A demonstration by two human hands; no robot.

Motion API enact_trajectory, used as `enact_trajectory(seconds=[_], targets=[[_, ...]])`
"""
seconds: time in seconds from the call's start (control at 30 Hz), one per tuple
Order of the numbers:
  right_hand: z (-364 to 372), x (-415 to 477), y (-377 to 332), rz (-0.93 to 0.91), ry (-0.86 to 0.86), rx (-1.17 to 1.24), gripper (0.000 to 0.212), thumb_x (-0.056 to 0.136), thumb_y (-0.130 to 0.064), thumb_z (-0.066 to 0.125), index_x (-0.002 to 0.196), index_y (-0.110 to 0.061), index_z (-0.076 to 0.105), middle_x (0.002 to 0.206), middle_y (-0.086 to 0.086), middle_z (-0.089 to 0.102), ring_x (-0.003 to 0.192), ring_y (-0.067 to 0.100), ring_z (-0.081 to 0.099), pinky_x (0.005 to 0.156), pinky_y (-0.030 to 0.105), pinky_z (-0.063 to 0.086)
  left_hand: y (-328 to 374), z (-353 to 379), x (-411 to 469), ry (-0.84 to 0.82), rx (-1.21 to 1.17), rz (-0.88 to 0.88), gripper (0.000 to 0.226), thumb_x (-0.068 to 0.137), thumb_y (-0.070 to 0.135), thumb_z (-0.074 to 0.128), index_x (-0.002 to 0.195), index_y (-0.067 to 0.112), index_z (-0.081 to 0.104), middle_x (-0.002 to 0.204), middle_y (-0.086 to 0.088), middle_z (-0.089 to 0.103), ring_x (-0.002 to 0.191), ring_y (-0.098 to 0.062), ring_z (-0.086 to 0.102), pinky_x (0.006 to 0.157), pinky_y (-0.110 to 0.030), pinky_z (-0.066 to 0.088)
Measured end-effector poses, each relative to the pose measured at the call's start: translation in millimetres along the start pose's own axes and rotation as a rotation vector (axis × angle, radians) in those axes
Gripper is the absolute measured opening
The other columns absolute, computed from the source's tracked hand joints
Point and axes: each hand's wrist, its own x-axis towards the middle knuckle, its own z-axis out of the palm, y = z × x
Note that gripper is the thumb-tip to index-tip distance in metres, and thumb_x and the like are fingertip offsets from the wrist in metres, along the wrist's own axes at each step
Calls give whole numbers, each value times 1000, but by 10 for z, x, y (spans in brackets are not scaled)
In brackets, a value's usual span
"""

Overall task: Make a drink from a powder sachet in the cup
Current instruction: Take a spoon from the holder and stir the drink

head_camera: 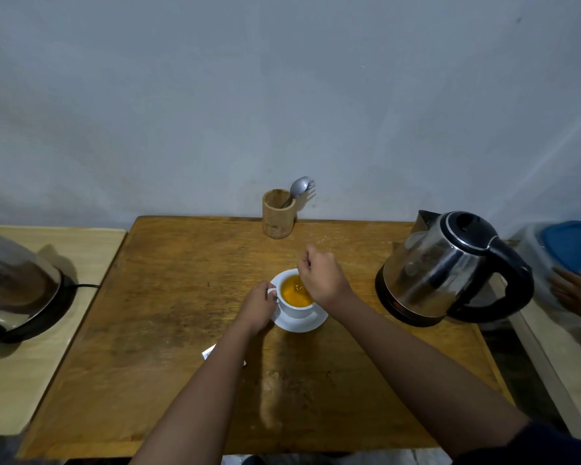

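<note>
Orange liquid (295, 292) fills the white cup (294, 305) most of the way up, and the cup sits on a white saucer (299, 322) near the middle of the wooden table (168, 297). The left hand (257, 307) is curled against the cup's left side, fingers closed around the handle. The right hand (322, 276) hangs directly over the cup's far rim, closed into a loose fist with the fingertips pinched together; something thin seems to run down from them into the drink (a spoon, probably, but it is too small and blurred to be sure). Both forearms reach in from the near edge of the table.

Under the left forearm a white scrap of packet (210, 351) lies flat on the wood, only its corner showing, so whether it is the sachet is hard to say. A little pale powder or crumb (275, 375) is scattered on the table nearer the edge.

At the back, against the grey wall, a bamboo holder (278, 213) stands upright with a metal spoon (299, 187) and a fork (311, 185) leaning out of it to the right. A steel kettle (450, 266) with a black handle and lid stands to the right of the cup, well apart from it, spout towards the wall. On the neighbouring pale table (31, 380) at the left sits another steel appliance (14, 286), blurred. At the far right another person's hand (577, 293) rests on a container with a blue lid (574, 246).
</note>
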Motion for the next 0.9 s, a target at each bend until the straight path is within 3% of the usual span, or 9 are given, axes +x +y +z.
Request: enact_trajectory(seconds=[0.17, 0.37, 0.5, 0.63, 0.9], targets=[[9, 10, -15, 34, 11, 54, 12, 94, -13, 43, 83, -10, 49, 77, 11, 55, 68, 22, 53, 50, 28, 35, -2, -3, 3, -7, -16, -7, 14, 95, 18, 38, 92, 14, 51, 91, -8, 54, 79, -20, 47, 59, -27, 34], [-33, -31, -22, -3, -125, 26, 18, 96, -14, 40, 94, -2, 54, 89, 19, 63, 76, 31, 63, 63, 41, 50, -17, -11, 34, -30, 0, -14, 16, 95, 18, 37, 95, 12, 52, 93, -8, 55, 82, -21, 48, 63, -30, 35], [-111, -49, 4, -62, -198, -96, 18, 96, -12, 39, 99, -1, 53, 90, 23, 63, 77, 36, 60, 59, 36, 40, -37, -23, 56, -37, -1, 6, 15, 94, 18, 39, 95, 14, 54, 96, -9, 56, 85, -22, 50, 71, -32, 38], [-134, -13, 21, -96, -210, -203, 17, 95, -11, 38, 102, -3, 52, 92, 21, 63, 78, 35, 60, 61, 38, 43, -39, -23, 47, -29, -7, 17, 16, 95, 18, 39, 94, 14, 54, 95, -9, 57, 84, -21, 50, 69, -31, 37], [-32, 2, -20, -141, -179, -173, 15, 94, -10, 40, 103, -5, 52, 93, 20, 64, 77, 32, 59, 61, 36, 41, -26, -33, 23, -20, 12, 30, 15, 95, 17, 39, 93, 14, 54, 93, -7, 56, 83, -21, 49, 65, -31, 36]])
